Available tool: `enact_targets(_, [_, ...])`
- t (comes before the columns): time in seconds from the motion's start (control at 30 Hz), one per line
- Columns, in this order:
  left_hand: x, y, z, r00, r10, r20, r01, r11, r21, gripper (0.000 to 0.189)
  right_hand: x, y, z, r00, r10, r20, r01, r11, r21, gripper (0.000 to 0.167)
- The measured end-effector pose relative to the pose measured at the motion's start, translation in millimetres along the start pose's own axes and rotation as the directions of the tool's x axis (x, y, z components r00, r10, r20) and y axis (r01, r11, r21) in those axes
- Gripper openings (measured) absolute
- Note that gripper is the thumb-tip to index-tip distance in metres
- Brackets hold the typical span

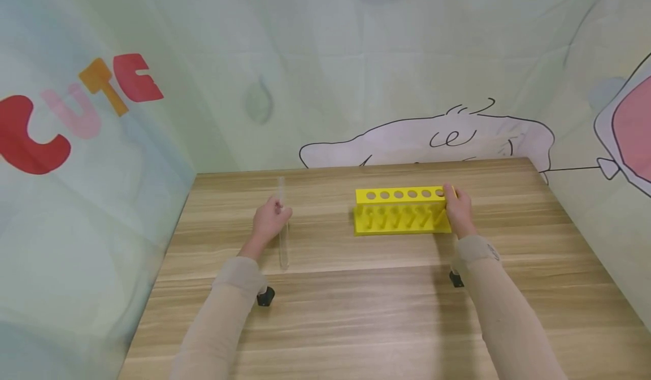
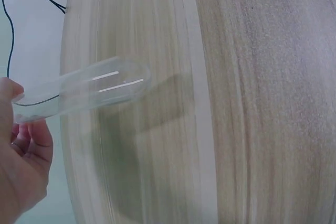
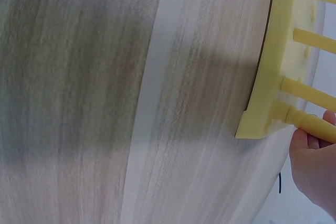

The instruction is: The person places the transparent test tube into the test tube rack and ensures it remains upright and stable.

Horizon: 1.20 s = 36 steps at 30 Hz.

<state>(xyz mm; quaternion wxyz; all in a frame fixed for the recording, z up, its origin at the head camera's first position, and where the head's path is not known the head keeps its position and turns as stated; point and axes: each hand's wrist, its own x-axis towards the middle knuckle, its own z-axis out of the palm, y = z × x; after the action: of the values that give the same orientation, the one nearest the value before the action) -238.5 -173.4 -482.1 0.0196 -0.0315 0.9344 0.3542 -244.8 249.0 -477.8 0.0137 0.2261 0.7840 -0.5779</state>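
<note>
On the left side of the table, my left hand [image 1: 270, 219] pinches a clear test tube [image 1: 284, 247] between thumb and fingers. In the left wrist view the rounded closed end of the test tube [image 2: 123, 80] points away from the hand [image 2: 29, 166], above the tabletop. My right hand [image 1: 460, 209] grips the right end of a yellow test tube rack [image 1: 402, 225], which stands on the table. The rack has a row of round holes on top and several upright pegs on its base. In the right wrist view the fingers [image 3: 315, 166] hold the rack's end post.
The wood-grained table [image 1: 346, 312] reaches back to a printed cloth [image 1: 325, 74] that hangs behind it and at both sides. Small dark wrist devices sit under each sleeve, the left one [image 1: 265, 296] and the right one [image 1: 456, 279].
</note>
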Motion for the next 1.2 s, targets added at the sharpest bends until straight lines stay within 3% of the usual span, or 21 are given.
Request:
enact_targets(0.37, [-1.9,11.5,-5.9,1.000,0.017,0.017,-0.016,0.999,-0.034,0.022,-2.0,-1,-1,1.000,-0.018,0.024,0.018,1.000,-0.014,0.068])
enact_targets(0.7, [-4.0,27.1,-7.0,0.993,0.120,-0.019,-0.121,0.991,-0.063,0.018,-1.8,1,1,1.000,-0.014,0.026,0.014,1.000,-0.001,0.062])
enact_targets(1.2, [-9.5,44.7,-6.4,0.983,0.184,-0.029,-0.186,0.973,-0.138,0.016,-7.9,-2,-2,0.999,-0.025,0.039,0.026,0.999,-0.029,0.063])
